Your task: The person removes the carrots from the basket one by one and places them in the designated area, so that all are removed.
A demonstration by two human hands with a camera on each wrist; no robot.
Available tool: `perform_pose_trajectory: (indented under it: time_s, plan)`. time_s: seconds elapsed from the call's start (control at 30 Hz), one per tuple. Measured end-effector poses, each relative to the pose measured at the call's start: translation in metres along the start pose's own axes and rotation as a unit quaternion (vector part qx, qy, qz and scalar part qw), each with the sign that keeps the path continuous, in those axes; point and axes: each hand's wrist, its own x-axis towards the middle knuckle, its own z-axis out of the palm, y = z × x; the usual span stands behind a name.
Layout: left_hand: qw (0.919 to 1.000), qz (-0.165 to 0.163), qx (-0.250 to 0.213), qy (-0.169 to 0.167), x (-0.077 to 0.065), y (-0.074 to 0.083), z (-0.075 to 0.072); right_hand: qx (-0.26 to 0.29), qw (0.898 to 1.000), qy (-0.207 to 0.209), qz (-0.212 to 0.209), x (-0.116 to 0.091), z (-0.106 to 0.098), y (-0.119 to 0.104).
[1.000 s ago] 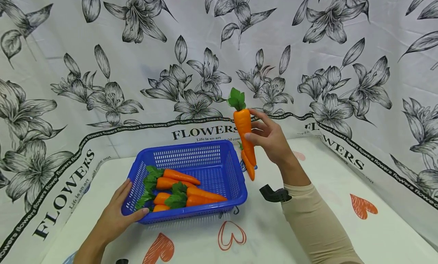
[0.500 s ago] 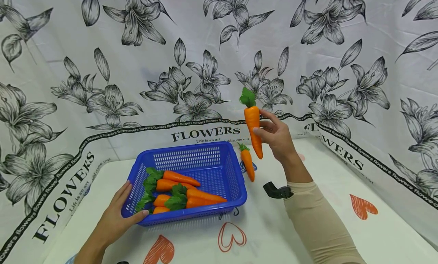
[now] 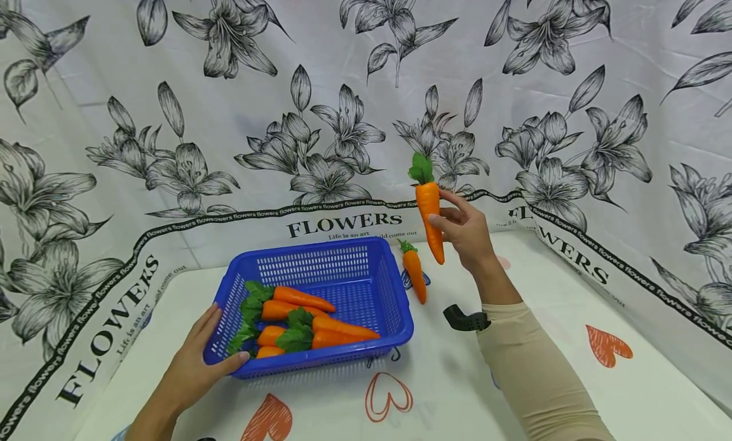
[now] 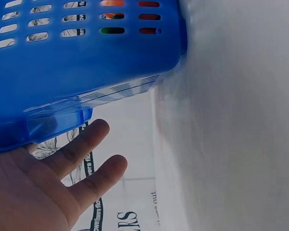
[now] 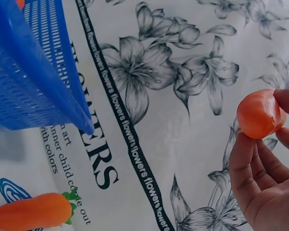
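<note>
A carrot (image 3: pixel 429 222) with green leaves hangs upright above the table, pinched by my right hand (image 3: pixel 466 231) between thumb and fingers. In the right wrist view only the orange end of that carrot (image 5: pixel 261 114) faces the camera. Against the left side of a blue plastic basket (image 3: pixel 320 358), my left hand (image 3: pixel 191 358) rests with its thumb on the rim. Two of its fingers stick out straight past the basket in the left wrist view. Several carrots (image 3: pixel 343 326) lie inside the basket, leaves mostly toward the left. Another carrot (image 3: pixel 414 274) lies on the table just right of the basket.
The white table (image 3: pixel 457 396) has printed red hearts. A flower-printed cloth (image 3: pixel 320 40) hangs behind it and along both sides. On my right wrist sits a black mount (image 3: pixel 466 318).
My right hand has moved to the right with its carrot, away from the basket, uncovering the carrot on the table, and has barely moved lately. The left hand stays put.
</note>
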Motion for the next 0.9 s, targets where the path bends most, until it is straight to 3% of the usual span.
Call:
perform_pose_trajectory:
  time_s: [0.7, 0.9]
  plan:
    - [1.0000, -0.005, -0.004, -0.002, 0.001, -0.003, 0.001, -0.048, 0.997, 0.039, 0.044, 0.003, -0.012, 0.025]
    - [1.0000, -0.004, -0.003, -0.004, 0.001, -0.002, 0.000, -0.046, 0.995, 0.048, 0.077, 0.005, -0.014, 0.035]
